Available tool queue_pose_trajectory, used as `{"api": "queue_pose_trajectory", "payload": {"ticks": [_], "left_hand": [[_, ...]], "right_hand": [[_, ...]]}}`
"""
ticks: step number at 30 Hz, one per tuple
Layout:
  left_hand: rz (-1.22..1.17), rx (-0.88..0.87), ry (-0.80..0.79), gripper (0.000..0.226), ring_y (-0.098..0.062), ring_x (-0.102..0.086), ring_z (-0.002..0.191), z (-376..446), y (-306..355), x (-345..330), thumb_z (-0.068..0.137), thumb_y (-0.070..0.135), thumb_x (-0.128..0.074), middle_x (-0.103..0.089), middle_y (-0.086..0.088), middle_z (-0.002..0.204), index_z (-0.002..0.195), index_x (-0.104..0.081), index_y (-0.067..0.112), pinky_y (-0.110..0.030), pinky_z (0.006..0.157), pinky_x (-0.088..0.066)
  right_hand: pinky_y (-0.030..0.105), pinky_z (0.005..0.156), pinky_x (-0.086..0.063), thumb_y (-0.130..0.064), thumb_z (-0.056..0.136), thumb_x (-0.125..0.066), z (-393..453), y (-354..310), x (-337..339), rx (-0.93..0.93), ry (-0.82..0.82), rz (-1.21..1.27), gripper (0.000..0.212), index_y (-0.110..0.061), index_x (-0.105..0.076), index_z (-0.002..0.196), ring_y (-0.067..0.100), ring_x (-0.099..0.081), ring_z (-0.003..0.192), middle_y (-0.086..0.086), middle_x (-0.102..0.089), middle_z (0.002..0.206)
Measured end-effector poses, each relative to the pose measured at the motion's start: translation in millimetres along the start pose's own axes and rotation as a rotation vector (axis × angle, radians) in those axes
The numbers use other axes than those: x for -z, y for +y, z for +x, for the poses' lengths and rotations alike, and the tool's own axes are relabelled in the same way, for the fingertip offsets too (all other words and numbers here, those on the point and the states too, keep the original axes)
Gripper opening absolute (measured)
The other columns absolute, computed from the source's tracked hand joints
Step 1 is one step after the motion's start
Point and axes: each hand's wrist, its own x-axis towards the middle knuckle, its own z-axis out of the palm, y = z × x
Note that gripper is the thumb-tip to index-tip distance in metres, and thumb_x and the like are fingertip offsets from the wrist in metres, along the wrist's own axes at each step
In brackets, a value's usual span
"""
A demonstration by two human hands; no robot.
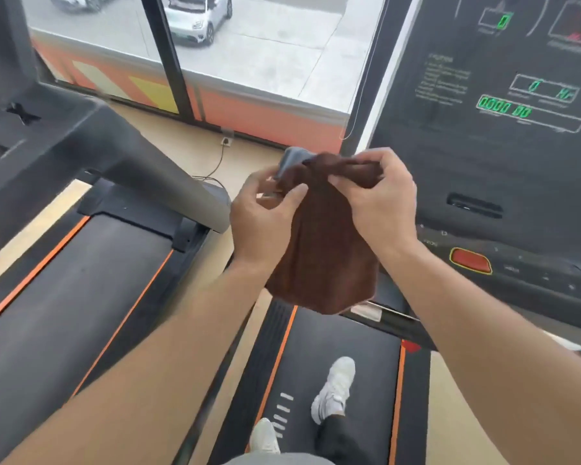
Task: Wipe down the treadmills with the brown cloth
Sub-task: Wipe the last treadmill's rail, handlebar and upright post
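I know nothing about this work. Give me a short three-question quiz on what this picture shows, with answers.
1. True or false: the brown cloth is lying on the belt.
2. Which hands hold the cloth? A. left only B. right only C. both
3. What colour is the big button on the console?

Key: 1. False, it hangs in the air. 2. C, left hand and right hand pinch its top. 3. Red.

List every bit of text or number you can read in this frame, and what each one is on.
"0": top green display on the console.
"0": middle display; the green characters at its right end are unclear.
"0000 00": lower green display.
White paragraph on the console: too blurred to read.
Labels by the red button: too blurred to read.
Brown cloth, held by both hands: no text.
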Motion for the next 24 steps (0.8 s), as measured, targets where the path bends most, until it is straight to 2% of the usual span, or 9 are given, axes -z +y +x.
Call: {"api": "queue_pose_trajectory", "payload": {"ticks": [2, 4, 6, 8, 12, 17, 20, 22, 24], "left_hand": [[0.091, -0.006, -0.038, 0.046, 0.012, -0.064, 0.083, 32, 0, -8, 0.092, 0.020, -0.074, -0.066, 0.017, 0.106, 0.132, -0.055, 0.030, -0.010, 0.080, -0.051], [0.267, 0.004, -0.016, 0.047, 0.005, -0.061, 0.104, 57, -21, -14, 0.097, 0.015, -0.064, -0.062, 0.010, 0.122, 0.142, -0.051, 0.023, -0.016, 0.095, -0.047], [0.483, 0.064, -0.014, 0.046, -0.014, -0.054, 0.126, 74, -46, -24, 0.101, 0.015, -0.055, -0.056, 0.001, 0.138, 0.146, -0.051, 0.021, -0.028, 0.106, -0.039], [0.610, 0.147, -0.044, 0.043, -0.024, -0.048, 0.135, 86, -69, -38, 0.104, 0.018, -0.048, -0.051, -0.003, 0.148, 0.147, -0.050, 0.020, -0.034, 0.110, -0.036], [0.728, 0.275, -0.051, 0.046, -0.024, -0.041, 0.143, 112, -84, -61, 0.108, 0.031, -0.036, -0.045, -0.003, 0.156, 0.152, -0.044, 0.021, -0.038, 0.114, -0.033], [0.705, 0.341, 0.086, 0.045, -0.022, -0.046, 0.139, 127, -83, -51, 0.109, 0.039, -0.036, -0.052, -0.001, 0.150, 0.147, -0.052, 0.021, -0.035, 0.112, -0.034], [0.697, 0.392, 0.129, 0.039, -0.024, -0.052, 0.129, 116, -86, -29, 0.108, 0.040, -0.036, -0.061, -0.002, 0.138, 0.133, -0.061, 0.023, -0.031, 0.096, -0.037], [0.660, 0.437, 0.199, 0.037, -0.026, -0.055, 0.116, 106, -85, -14, 0.108, 0.038, -0.037, -0.065, -0.004, 0.121, 0.120, -0.065, 0.018, -0.029, 0.084, -0.033], [0.633, 0.462, 0.270, 0.037, -0.025, -0.052, 0.101, 94, -83, 2, 0.107, 0.035, -0.037, -0.061, -0.002, 0.102, 0.112, -0.064, 0.011, -0.027, 0.076, -0.028]], "right_hand": [[0.037, 0.114, -0.036, -0.033, 0.087, -0.078, 51, 6, -25, 0.072, -0.031, -0.275, 0.062, -0.022, -0.052, 0.142, 0.021, -0.045, 0.132, 0.006, -0.052, 0.139], [0.044, 0.126, -0.013, -0.034, 0.099, -0.060, 73, 30, -60, 0.110, -0.241, -0.571, 0.072, -0.019, -0.024, 0.160, 0.029, -0.014, 0.154, 0.011, -0.022, 0.166], [0.049, 0.127, 0.002, -0.040, 0.107, -0.036, 63, 68, -95, 0.098, -0.574, -0.807, 0.068, -0.017, -0.007, 0.164, 0.030, 0.008, 0.157, 0.009, 0.002, 0.171], [0.050, 0.125, 0.007, -0.047, 0.108, -0.019, 46, 104, -118, 0.083, -0.743, -0.891, 0.066, -0.018, 0.002, 0.164, 0.029, 0.017, 0.156, 0.007, 0.014, 0.170], [0.051, 0.124, 0.014, -0.053, 0.105, -0.012, 76, 122, -147, 0.146, -0.722, -0.823, 0.068, -0.022, 0.005, 0.163, 0.024, 0.019, 0.156, 0.001, 0.014, 0.170], [0.055, 0.124, 0.006, -0.057, 0.101, -0.011, 123, 131, -166, 0.230, -0.682, -0.783, 0.066, -0.032, -0.011, 0.163, 0.024, 0.005, 0.158, -0.002, -0.001, 0.172], [0.056, 0.125, 0.003, -0.059, 0.099, -0.016, 134, 130, -174, 0.243, -0.707, -0.770, 0.066, -0.033, -0.019, 0.161, 0.026, -0.001, 0.158, -0.001, -0.008, 0.171], [0.057, 0.125, 0.000, -0.059, 0.098, -0.020, 142, 128, -178, 0.230, -0.724, -0.746, 0.066, -0.033, -0.025, 0.158, 0.026, -0.004, 0.158, -0.001, -0.012, 0.171], [0.057, 0.124, -0.003, -0.058, 0.096, -0.021, 146, 126, -180, 0.233, -0.719, -0.738, 0.065, -0.033, -0.031, 0.156, 0.026, -0.008, 0.157, -0.001, -0.015, 0.170]]}}
